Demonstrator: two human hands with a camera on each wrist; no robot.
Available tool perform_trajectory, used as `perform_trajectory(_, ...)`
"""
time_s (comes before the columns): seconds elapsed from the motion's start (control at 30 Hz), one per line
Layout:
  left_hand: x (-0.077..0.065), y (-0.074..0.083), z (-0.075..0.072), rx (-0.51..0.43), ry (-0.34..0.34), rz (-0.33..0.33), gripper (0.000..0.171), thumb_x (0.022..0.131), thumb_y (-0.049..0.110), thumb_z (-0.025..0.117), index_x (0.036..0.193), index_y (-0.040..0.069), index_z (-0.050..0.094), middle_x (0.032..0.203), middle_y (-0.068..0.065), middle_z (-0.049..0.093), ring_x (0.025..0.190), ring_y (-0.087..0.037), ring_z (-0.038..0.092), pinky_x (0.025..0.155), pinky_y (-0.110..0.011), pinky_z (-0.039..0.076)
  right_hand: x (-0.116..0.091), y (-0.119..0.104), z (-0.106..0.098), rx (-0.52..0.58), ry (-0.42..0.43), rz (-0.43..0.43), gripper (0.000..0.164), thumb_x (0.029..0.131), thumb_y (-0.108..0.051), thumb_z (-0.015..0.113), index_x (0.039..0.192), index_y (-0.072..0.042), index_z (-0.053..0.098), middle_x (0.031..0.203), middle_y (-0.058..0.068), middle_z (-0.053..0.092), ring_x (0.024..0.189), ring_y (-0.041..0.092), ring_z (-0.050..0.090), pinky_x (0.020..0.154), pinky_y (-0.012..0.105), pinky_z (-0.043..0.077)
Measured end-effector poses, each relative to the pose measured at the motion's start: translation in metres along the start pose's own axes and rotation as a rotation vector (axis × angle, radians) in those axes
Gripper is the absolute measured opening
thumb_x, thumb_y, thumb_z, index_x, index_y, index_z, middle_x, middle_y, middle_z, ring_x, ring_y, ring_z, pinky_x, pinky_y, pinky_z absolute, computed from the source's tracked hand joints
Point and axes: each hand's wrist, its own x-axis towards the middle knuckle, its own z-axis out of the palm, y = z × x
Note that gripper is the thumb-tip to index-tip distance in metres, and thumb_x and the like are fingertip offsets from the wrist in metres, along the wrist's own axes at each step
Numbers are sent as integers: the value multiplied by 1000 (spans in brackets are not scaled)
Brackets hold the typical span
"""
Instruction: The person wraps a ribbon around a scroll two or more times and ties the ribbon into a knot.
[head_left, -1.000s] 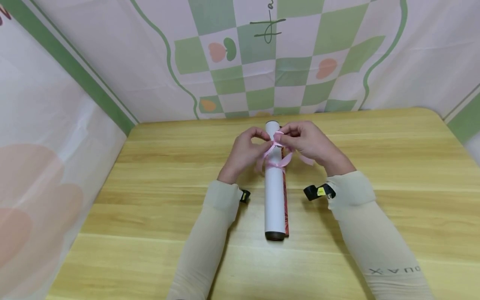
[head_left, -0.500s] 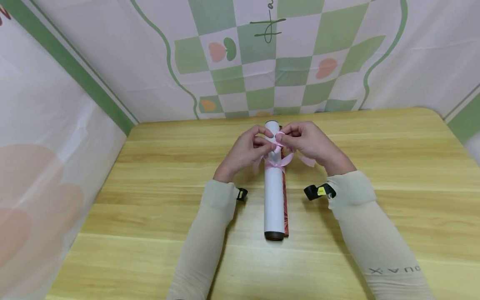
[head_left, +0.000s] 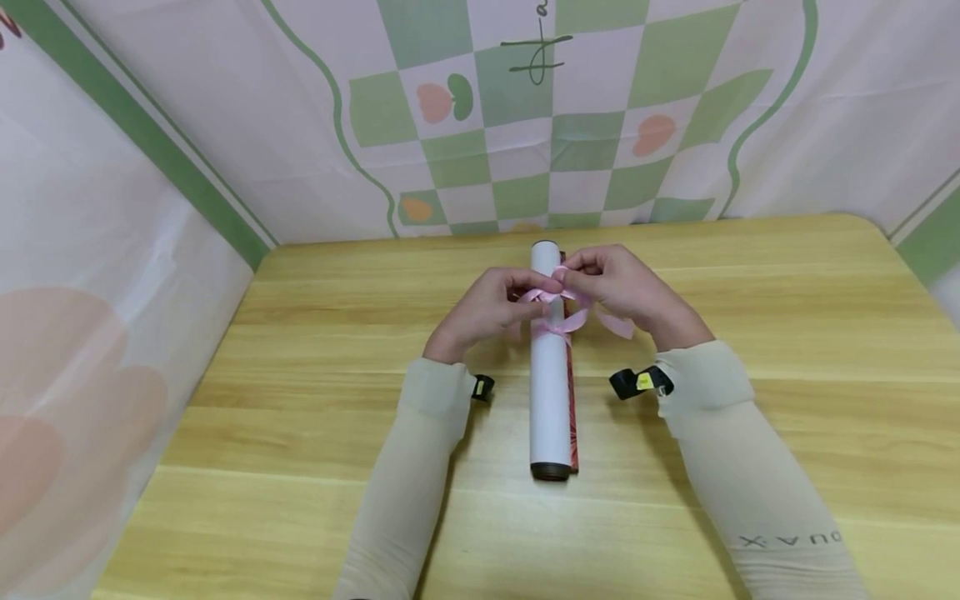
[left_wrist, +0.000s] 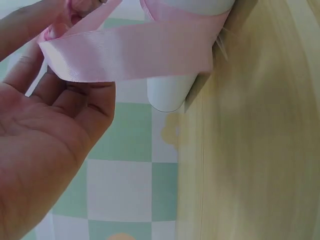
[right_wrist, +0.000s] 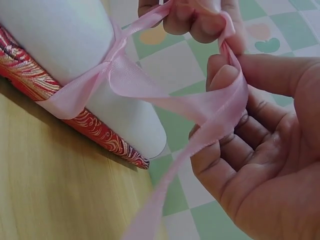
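A white roll (head_left: pixel 550 400) with dark end caps lies lengthwise on the table, a red and gold brocade edge (right_wrist: pixel 95 125) along its side. Pink ribbon (right_wrist: pixel 150 92) wraps the roll and crosses on top at a knot (right_wrist: pixel 111 62). Above the far half of the roll, my left hand (head_left: pixel 487 307) holds one length of ribbon with thumb and fingers. My right hand (head_left: pixel 618 287) pinches a folded part of the ribbon between thumb and index finger, close to the left fingertips. One tail hangs loose below the right hand. In the left wrist view a wide ribbon band (left_wrist: pixel 135 52) runs from roll to fingers.
The wooden table (head_left: pixel 300 417) extends to both sides of the roll. Behind it hangs a green and white checked cloth (head_left: pixel 517 150), and another printed cloth (head_left: pixel 112 250) hangs at the left. Small black wrist devices (head_left: pixel 640 382) sit at the cuffs.
The left fingers shift about at the ribbon, spreading apart and then reaching over toward the right fingertips; a ribbon loop now shows between them. The right hand and roll stay nearly in place.
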Motion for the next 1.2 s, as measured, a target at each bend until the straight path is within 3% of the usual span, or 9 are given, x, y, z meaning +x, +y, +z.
perform_trajectory(0.13, 0, 0, 0, 7, 19, -16, 28, 86, 17, 68, 111, 6, 69, 111, -9, 67, 82, -14, 53, 73, -24, 45, 0, 1, 0, -7, -13, 6, 40, 92, -39, 57, 106, -3, 66, 92, 9, 64, 84, 20, 54, 73, 32, 47)
perform_trajectory(0.3, -2, 0, -2, 42, 67, -10, 30, 88, 32, 64, 106, 10, 72, 102, 0, 69, 86, -14, 59, 81, -31, 50, -1, 0, 0, 3, -32, 10, 42, 90, -41, 59, 104, -2, 65, 93, 10, 63, 84, 22, 56, 74, 32, 49)
perform_trajectory(0.53, -8, 3, -13, 113, 48, 17, 28, 88, 37, 64, 102, 13, 72, 98, 3, 68, 91, -17, 61, 81, -30, 49, 0, 2, -1, 61, -57, 0, 37, 91, -35, 60, 100, 1, 64, 89, 10, 62, 80, 22, 59, 71, 34, 52)
perform_trajectory(0.73, -12, 2, -21, 69, -45, 59, 21, 87, 22, 67, 99, 6, 73, 101, -3, 69, 94, -16, 59, 83, -32, 49, -1, 5, -6, 16, -68, 26, 34, 93, -30, 58, 102, 2, 64, 87, 7, 63, 78, 21, 58, 71, 38, 53)
perform_trajectory(1.0, -19, 3, -28, 120, -221, -58, 17, 85, 18, 69, 95, 5, 73, 110, -1, 68, 102, -15, 58, 91, -31, 46, -3, 13, -16, -80, -89, 67, 33, 94, -31, 57, 101, 1, 64, 88, 10, 62, 74, 19, 54, 63, 29, 49)
perform_trajectory(1.2, -21, 1, -29, 151, -272, -146, 16, 82, 21, 73, 91, 9, 75, 115, 2, 66, 106, -15, 56, 95, -32, 43, -3, 23, -25, -176, -112, 76, 33, 93, -32, 58, 100, -1, 65, 88, 12, 61, 77, 22, 52, 66, 33, 47)
